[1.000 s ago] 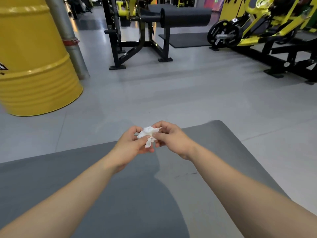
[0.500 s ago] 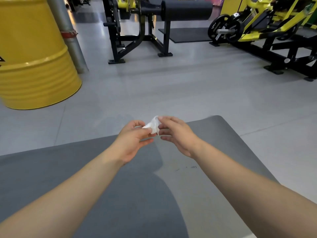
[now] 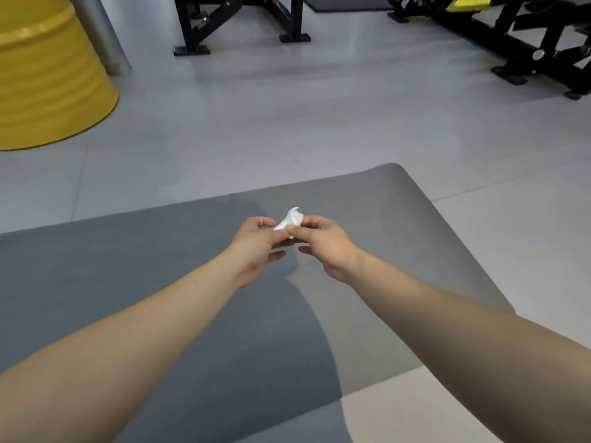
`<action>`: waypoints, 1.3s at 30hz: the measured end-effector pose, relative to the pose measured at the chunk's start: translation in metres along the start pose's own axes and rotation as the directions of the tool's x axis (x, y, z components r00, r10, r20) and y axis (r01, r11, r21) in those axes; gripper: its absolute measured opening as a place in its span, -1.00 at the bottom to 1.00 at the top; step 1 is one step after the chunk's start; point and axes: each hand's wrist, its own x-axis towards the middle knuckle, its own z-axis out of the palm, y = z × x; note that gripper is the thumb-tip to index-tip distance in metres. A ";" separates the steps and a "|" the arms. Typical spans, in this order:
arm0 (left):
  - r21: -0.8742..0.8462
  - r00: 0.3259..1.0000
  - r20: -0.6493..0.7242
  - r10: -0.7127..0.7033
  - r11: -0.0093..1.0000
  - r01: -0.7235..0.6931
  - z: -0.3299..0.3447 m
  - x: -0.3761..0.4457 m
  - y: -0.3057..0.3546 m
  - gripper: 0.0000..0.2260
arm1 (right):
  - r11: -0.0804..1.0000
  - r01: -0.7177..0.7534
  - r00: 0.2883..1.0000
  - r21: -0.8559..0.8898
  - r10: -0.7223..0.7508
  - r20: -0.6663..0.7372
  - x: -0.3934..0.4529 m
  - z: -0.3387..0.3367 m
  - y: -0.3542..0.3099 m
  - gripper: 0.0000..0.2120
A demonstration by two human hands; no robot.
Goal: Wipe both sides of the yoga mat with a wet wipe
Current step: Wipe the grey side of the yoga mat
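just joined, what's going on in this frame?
A person in a gym holds a crumpled white wet wipe between both hands above a grey yoga mat spread flat on the floor. The left hand and right hand each pinch it with the fingertips. The wipe is not touching the mat. A yellow drum stands at far left.

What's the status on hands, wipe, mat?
Left hand and right hand both pinch the crumpled wet wipe, held above the mat. Grey yoga mat flat on floor, wipe not touching it. Nothing in the way.
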 end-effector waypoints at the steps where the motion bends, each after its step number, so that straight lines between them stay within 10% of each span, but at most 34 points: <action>1: 0.038 0.999 0.026 -0.021 0.999 0.020 0.001 0.003 -0.008 -0.63 | 1.000 -0.013 1.000 0.005 0.013 -0.024 -0.001 -0.003 0.008 -0.85; 5: 0.426 0.999 0.037 -0.023 0.905 0.005 -0.002 0.020 -0.040 -0.59 | 0.994 -0.089 0.971 -0.060 0.073 -0.229 -0.006 -0.020 0.045 -0.89; 10: 0.975 0.977 0.201 0.078 0.078 -0.207 -0.038 0.033 -0.097 -0.23 | 0.625 -0.267 0.954 -0.733 0.067 -0.291 -0.022 -0.038 0.126 -0.77; 13: 0.969 0.975 0.192 -0.115 -0.137 -0.207 -0.049 0.031 -0.130 -0.06 | 0.493 -0.277 0.955 -0.825 0.050 -0.291 -0.032 -0.023 0.180 -0.82; 22: 0.922 0.927 0.101 -0.360 -0.316 -0.223 -0.070 0.034 -0.173 0.26 | 0.422 -0.142 0.934 -0.896 -0.242 -0.262 -0.045 0.023 0.245 -0.82; 29: 0.889 0.930 0.163 -0.331 -0.359 -0.284 -0.068 0.039 -0.174 0.27 | 0.367 0.213 0.964 -0.905 -0.228 0.135 -0.077 0.100 0.257 -0.85; 39: 0.793 0.861 0.346 -0.373 -0.375 -0.481 -0.062 0.049 -0.168 0.30 | 0.362 -0.306 0.887 -0.880 -0.227 -0.402 -0.064 -0.104 0.251 -0.93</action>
